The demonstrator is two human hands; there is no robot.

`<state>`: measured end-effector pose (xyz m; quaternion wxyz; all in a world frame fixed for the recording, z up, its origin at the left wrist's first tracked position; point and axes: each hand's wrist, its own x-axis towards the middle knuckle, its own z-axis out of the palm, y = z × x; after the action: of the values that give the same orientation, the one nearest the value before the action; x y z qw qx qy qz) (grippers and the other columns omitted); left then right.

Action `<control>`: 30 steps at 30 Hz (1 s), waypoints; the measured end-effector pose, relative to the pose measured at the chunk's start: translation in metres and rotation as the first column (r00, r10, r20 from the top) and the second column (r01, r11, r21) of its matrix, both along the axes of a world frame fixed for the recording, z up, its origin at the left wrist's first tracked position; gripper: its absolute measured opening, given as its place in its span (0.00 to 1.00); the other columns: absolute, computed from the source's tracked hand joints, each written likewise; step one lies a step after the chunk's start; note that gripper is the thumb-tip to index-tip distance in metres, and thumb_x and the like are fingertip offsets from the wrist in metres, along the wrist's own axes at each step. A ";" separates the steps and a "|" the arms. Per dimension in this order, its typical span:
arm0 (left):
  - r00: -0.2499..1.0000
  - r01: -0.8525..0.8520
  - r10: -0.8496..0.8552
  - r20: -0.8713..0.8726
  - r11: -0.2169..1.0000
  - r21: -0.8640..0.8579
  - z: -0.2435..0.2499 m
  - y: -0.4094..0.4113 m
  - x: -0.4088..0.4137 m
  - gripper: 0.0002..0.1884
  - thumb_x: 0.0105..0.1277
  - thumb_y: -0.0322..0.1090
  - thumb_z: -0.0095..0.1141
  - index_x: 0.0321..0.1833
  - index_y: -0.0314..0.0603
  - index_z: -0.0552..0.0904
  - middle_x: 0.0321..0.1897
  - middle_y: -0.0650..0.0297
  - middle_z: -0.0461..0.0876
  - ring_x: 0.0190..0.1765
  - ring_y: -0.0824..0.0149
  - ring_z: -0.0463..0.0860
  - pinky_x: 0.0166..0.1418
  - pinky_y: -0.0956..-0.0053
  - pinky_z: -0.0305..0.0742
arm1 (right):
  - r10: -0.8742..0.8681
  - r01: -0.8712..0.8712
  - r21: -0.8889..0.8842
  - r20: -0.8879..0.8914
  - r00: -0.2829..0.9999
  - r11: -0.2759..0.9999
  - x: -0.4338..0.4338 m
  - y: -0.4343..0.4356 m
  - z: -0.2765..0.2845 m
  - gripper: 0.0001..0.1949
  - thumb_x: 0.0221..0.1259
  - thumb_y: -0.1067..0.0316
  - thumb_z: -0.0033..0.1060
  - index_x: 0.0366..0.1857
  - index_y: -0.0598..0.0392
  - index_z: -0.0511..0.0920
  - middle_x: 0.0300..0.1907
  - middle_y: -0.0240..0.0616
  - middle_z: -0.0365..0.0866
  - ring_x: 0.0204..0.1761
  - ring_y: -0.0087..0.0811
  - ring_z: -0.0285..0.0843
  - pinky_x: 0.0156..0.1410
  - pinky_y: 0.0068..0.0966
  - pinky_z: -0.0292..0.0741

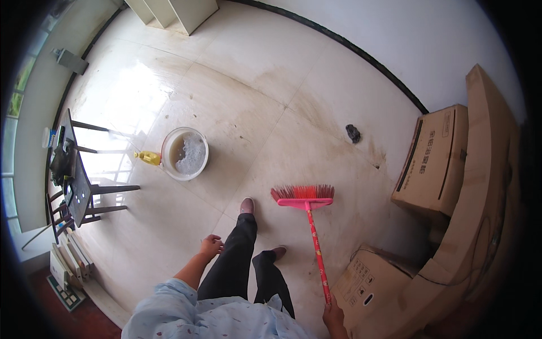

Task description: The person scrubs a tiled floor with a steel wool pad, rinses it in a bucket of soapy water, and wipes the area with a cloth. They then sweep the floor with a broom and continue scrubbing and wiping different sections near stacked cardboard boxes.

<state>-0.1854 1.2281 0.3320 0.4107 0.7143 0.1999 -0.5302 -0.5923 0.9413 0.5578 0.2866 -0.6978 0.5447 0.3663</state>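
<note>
My right hand (pixel 333 314) grips the patterned red handle of a pink broom (pixel 318 250) low at the right. The broom's head points away from me, with its red and dark bristles facing up the view, over the tiled floor. My left hand (pixel 211 245) hangs beside my left thigh, fingers loosely curled and holding nothing. Ahead to the left, a round white basin (pixel 166 163) holds cloudy, sudsy water. A yellow bottle (pixel 150 158) is right beside the basin's left rim. Farther off at the right, a crumpled black lump (pixel 352 133) lies on the floor.
A dark table (pixel 80 182) bearing several items and a wooden chair (pixel 55 216) stand at the left. Panels (pixel 70 260) lean at lower left. Cardboard boxes (pixel 432 156) line the right side. A pale shelf unit (pixel 186 15) is at the far wall. Brown smears mark the tiles.
</note>
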 end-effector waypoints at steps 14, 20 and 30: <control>0.958 -0.125 -0.059 -0.281 0.797 -0.592 0.118 -0.245 0.009 0.22 0.71 0.48 0.57 0.57 0.36 0.76 0.40 0.63 0.83 0.43 0.71 0.81 0.49 0.76 0.76 | 0.285 -0.296 -0.086 0.613 0.737 0.951 0.327 -0.060 -0.030 0.33 0.62 0.70 0.53 0.73 0.55 0.55 0.49 0.58 0.80 0.47 0.58 0.80 0.50 0.47 0.76; 0.950 -0.268 0.312 0.014 0.839 -0.473 0.114 -0.246 0.085 0.10 0.71 0.38 0.56 0.44 0.37 0.78 0.33 0.63 0.82 0.39 0.73 0.79 0.45 0.77 0.75 | 0.382 -0.468 0.048 0.506 0.773 0.883 0.427 -0.059 0.007 0.42 0.58 0.67 0.59 0.75 0.58 0.45 0.53 0.59 0.77 0.51 0.56 0.79 0.52 0.48 0.75; 0.653 -0.583 0.699 0.292 0.710 -0.395 0.086 -0.178 0.228 0.10 0.71 0.39 0.53 0.43 0.39 0.72 0.23 0.64 0.79 0.17 0.75 0.72 0.21 0.79 0.68 | -0.073 -0.266 0.635 0.455 0.888 0.725 0.372 -0.039 0.011 0.25 0.56 0.65 0.68 0.56 0.61 0.69 0.32 0.43 0.81 0.29 0.33 0.81 0.38 0.32 0.78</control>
<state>0.0431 1.0499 0.4184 0.6971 0.6301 0.2749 -0.2035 -0.2204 0.9026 0.5690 0.6199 -0.6364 0.2523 0.3836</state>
